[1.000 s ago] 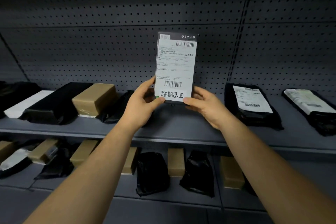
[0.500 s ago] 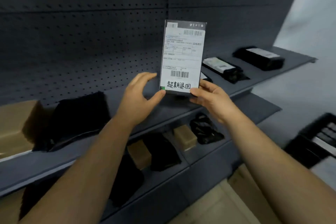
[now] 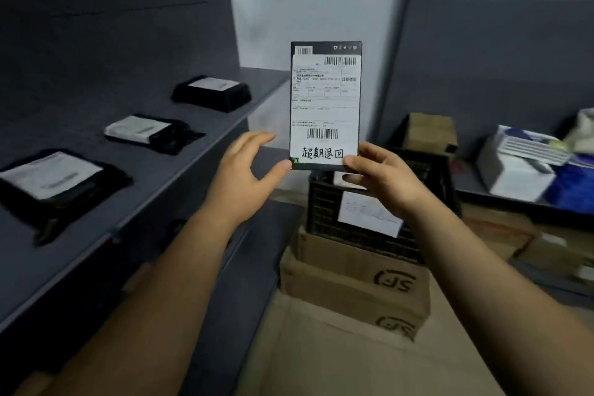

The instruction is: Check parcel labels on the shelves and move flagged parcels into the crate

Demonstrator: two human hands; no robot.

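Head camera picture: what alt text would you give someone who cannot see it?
A person's right hand pinches the bottom edge of an upright labelled parcel, while the open left hand touches its corner by the thumb. Behind it a black crate sits on stacked cardboard boxes; bagged parcels lie on the shelf at left.

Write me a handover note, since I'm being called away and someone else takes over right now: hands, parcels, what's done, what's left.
The right grip pinches the flagged parcel by its lower right corner, upright, label toward the camera. The left grip has its fingers spread, thumb tip touching the lower left corner.
The crate stands on cardboard boxes just beyond the parcel.
Three bagged parcels lie on the shelf at left.
Done: this parcel is off the shelf, with a handwritten mark visible on its label.
Left: place it in the crate, then check the remaining labels.
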